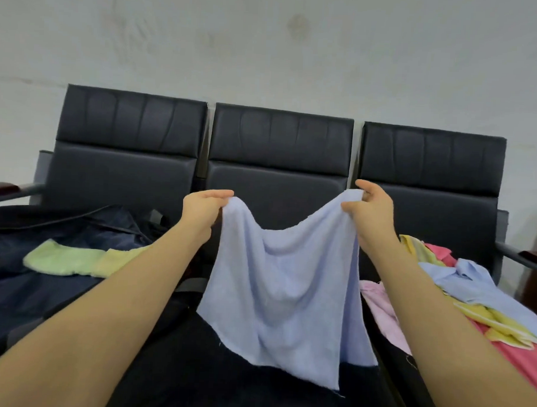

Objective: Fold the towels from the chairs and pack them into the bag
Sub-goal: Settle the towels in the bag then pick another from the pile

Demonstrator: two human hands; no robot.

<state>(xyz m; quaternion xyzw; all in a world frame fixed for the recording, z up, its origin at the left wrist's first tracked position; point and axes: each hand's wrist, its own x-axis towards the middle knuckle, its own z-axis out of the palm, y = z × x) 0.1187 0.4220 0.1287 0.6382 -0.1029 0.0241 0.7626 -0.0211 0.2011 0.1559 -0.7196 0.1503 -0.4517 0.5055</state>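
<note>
- I've got the light blue towel (pixel 283 284) hanging in the air over the middle chair (pixel 278 160), one top corner in each hand, bottom edge just about touching the seat.
- To fold it well I'd pull the top edge taut first, since it sags in the middle, then bring the corners together evenly.
- Left hand (pixel 204 208) pinches its corner tight between thumb and fingers.
- Right hand (pixel 370 209) also pinches its corner, fingers curled narrow around the cloth.
- The dark bag (pixel 60 225) lies open on the left chair, with a green and yellow towel (pixel 80 261) on it.
- The pile of towels (pixel 472 292) waits on the right chair's seat.
</note>
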